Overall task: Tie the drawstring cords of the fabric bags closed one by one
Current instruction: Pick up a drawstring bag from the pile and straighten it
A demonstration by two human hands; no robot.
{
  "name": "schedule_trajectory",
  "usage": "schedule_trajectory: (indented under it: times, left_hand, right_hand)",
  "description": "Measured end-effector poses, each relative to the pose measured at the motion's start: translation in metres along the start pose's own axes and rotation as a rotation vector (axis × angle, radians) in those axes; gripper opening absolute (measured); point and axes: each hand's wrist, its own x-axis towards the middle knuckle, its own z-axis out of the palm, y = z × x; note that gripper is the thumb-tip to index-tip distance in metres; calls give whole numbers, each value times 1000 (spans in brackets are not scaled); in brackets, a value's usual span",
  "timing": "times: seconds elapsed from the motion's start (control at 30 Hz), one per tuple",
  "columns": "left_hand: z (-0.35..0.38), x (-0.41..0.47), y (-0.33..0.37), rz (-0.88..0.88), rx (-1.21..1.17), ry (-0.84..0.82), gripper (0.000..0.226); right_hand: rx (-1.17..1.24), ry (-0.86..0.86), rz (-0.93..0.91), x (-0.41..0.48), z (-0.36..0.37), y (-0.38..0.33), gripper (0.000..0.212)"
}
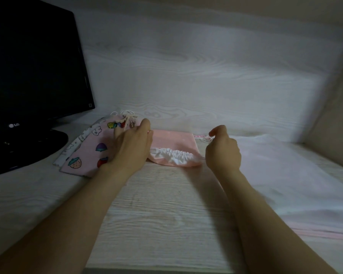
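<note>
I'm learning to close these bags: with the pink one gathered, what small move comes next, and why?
Probably keep drawing the cord rightward with the right hand while the left hand pins the plain pink bag. Its white gathered mouth looks only partly cinched, and no knot is visible yet.

The letters "LG" with a round logo stand in white on the lower frame of the black monitor (34, 62). A small sticker at its lower right corner is too blurred to read.

Single head-worn wide-angle view, looking forward and down along both forearms, close over a pale woodgrain desk (166, 204), back panel behind
</note>
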Motion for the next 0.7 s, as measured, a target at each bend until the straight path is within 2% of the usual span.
schedule_trajectory:
  times: [0.03,0.1,0.13,0.2,0.3,0.37,0.5,0.7]
  left_hand:
    - [-2,0,1,-3,33,-35,1]
    - [-2,-3,4,16,83,-109,18]
    - [-3,-5,6,44,76,-114,19]
    - [-2,-9,8,69,128,-104,5]
    - [1,-10,6,-2,227,-138,34]
    - [2,-10,3,-56,205,-154,40]
    - [-1,-5,-3,-89,218,-151,42]
    - [-3,5,-3,-145,402,32,45]
  right_hand:
    - [-126,-10,-54,0,0,2,43]
    - [-243,-28,-161,1,3,4,41]
    - [-242,-46,-201,1,6,5,38]
    - [-176,-56,-282,2,12,7,27]
    - [-99,-13,-402,1,20,7,15]
    - [-5,-4,-403,0,23,6,12]
    - [142,-52,-323,2,21,10,20]
    - [-153,162,-285,9,10,14,36]
